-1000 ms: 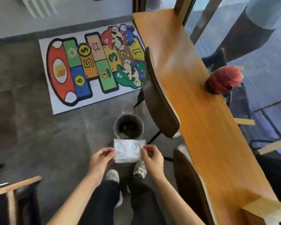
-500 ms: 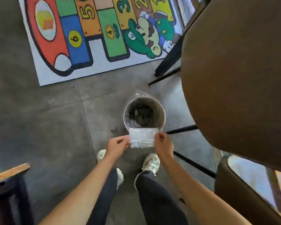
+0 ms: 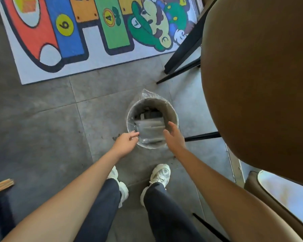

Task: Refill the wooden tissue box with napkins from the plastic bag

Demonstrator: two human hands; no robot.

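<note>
The clear plastic bag (image 3: 150,131) lies flat inside a round lined bin (image 3: 173,113) on the floor, blurred as it drops. My left hand (image 3: 126,143) hovers at the bin's left rim, fingers loosely curled, holding nothing. My right hand (image 3: 173,137) hangs over the bin's right rim with fingers spread, also holding nothing. The wooden tissue box and the napkins are out of view.
A brown chair back (image 3: 257,81) fills the right side, its black legs (image 3: 182,55) close to the bin. A colourful hopscotch mat (image 3: 80,32) lies on the grey tiled floor behind. My shoes (image 3: 160,174) stand just before the bin. A wooden edge (image 3: 1,185) shows at left.
Both hands let go of the plastic bag, which dropped into the bin. The hands opened and stay at the bin's rim. My head leaned further down and closer.
</note>
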